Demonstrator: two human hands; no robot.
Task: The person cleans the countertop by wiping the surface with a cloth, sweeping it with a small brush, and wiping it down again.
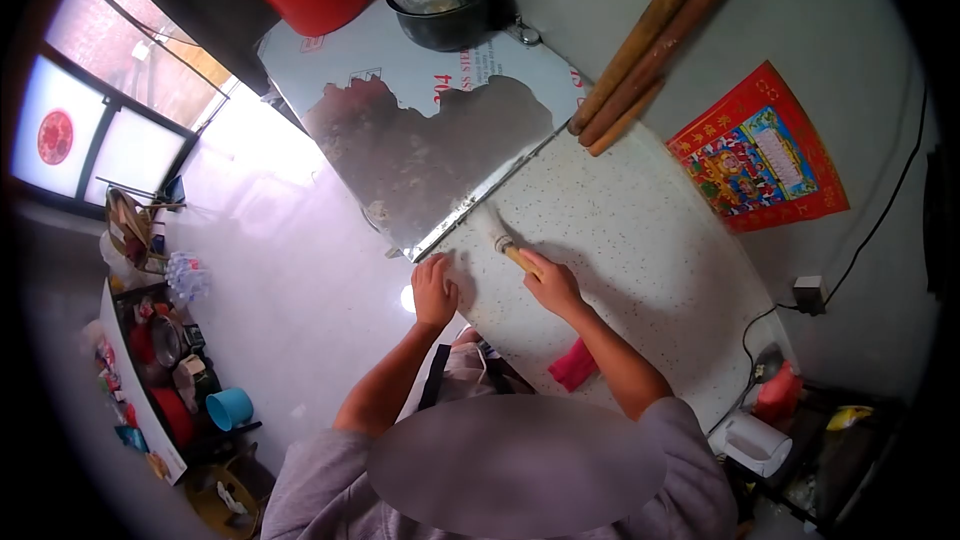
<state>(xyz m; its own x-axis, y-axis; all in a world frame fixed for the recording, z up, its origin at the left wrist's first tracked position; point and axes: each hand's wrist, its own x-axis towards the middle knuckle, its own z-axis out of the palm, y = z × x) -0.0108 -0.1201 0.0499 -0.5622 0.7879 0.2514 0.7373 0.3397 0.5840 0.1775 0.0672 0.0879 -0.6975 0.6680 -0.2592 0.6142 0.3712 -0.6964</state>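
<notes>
Brushing appeared unfinished: residue (378, 211) marked the metal sheet (430, 155); right hand (553, 287) gripped the brush (513, 253), left hand (434, 290) rested unclenched, empty.

Daylight glare from glass panes (142, 152) far left of the right hand (553, 285), washed-out floor (265, 215) between, soft shadow on the counter (640, 240) beside its grip, blurred grey oval (515, 465) below, blackened fisheye edges.

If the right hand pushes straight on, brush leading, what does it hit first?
Most likely the brush in the right hand meets the metal sheet along its near edge, though depth there is hard to judge.
</notes>
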